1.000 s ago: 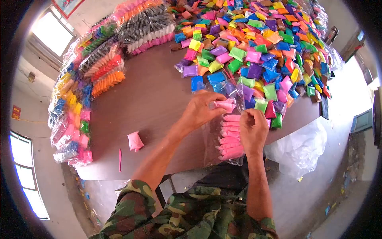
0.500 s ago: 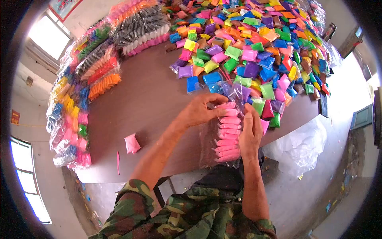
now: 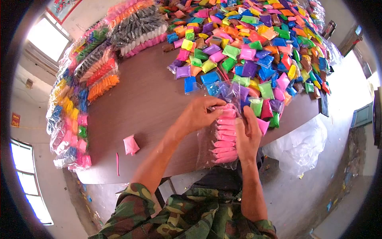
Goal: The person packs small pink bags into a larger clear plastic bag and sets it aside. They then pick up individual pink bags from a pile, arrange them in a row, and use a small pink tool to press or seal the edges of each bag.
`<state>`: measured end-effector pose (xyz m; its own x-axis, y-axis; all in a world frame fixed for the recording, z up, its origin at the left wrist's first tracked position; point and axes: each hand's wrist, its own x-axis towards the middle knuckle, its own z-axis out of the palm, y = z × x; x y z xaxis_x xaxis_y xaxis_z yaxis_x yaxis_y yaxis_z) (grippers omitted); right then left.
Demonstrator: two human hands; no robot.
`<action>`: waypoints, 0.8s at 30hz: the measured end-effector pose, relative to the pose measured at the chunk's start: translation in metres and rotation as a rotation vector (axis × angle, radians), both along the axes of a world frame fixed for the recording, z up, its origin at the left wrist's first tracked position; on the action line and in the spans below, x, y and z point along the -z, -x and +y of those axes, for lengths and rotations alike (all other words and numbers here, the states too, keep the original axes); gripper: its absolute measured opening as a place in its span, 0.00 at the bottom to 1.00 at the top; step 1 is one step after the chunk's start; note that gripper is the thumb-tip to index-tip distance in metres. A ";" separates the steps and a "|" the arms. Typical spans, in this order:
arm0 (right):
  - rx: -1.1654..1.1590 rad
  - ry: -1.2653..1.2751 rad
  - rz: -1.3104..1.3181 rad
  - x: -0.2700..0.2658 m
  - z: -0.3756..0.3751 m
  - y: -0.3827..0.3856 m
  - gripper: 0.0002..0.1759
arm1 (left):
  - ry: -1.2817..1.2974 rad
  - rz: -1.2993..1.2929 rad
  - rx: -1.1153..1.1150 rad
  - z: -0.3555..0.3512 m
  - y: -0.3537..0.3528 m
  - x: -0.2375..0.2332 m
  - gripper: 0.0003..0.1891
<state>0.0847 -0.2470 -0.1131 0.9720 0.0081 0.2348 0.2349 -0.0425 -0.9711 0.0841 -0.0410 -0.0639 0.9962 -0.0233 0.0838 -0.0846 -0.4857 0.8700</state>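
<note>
In the head view, a clear plastic bag (image 3: pixel 204 149) holds a column of several small pink packets (image 3: pixel 225 138) at the table's front edge. My left hand (image 3: pixel 199 114) is closed at the top of the column, its thumb and fingers pinching the bag near the uppermost packet. Along the right side, my right hand (image 3: pixel 249 135) grips the bag, thumb over the packets. Loose clear film of the bag's mouth rises above both hands. A single pink packet (image 3: pixel 131 145) lies on the table left of my left forearm, beside a thin pink strip (image 3: pixel 117 164).
A large heap of mixed-colour packets (image 3: pixel 250 68) covers the right and far side of the brown table (image 3: pixel 147 87). Filled bags sorted by colour (image 3: pixel 102 75) are stacked along the left. White plastic sheeting (image 3: pixel 298 147) hangs by the right edge, above the floor.
Both hands and the bag have shifted slightly left. My right hand's fingers have curled in, and its thumb has moved down over the bag's side.
</note>
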 end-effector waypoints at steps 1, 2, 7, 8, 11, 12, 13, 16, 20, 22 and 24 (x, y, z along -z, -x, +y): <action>0.017 0.075 -0.022 -0.006 -0.001 0.002 0.23 | -0.008 -0.037 -0.005 -0.002 0.002 0.000 0.15; 0.035 0.151 -0.045 -0.014 -0.003 0.005 0.22 | -0.016 -0.075 -0.010 -0.004 0.002 0.000 0.15; 0.114 0.239 -0.113 -0.027 0.004 0.012 0.16 | -0.077 -0.122 -0.030 -0.020 0.001 -0.009 0.15; 0.130 0.238 -0.130 -0.026 0.006 0.011 0.16 | -0.092 -0.133 -0.051 -0.022 0.000 -0.008 0.15; 0.183 0.269 -0.202 -0.027 0.010 0.010 0.14 | -0.184 -0.143 -0.107 -0.028 -0.003 0.002 0.15; 0.202 0.285 -0.229 -0.029 0.010 0.010 0.13 | -0.198 -0.158 -0.106 -0.029 -0.004 0.004 0.14; 0.204 0.321 -0.225 -0.031 0.009 0.010 0.13 | -0.212 -0.173 -0.105 -0.030 -0.004 0.007 0.14; 0.202 0.407 -0.229 -0.040 0.007 0.009 0.12 | -0.228 -0.192 -0.103 -0.029 -0.003 0.010 0.13; 0.197 0.494 -0.316 -0.044 0.011 0.009 0.12 | -0.209 -0.231 -0.081 -0.031 -0.001 0.010 0.12; 0.193 0.503 -0.372 -0.045 0.016 0.009 0.13 | -0.185 -0.284 -0.054 -0.030 0.003 0.013 0.11; 0.180 0.468 -0.415 -0.045 0.023 0.011 0.13 | -0.187 -0.309 -0.013 -0.029 0.003 0.017 0.12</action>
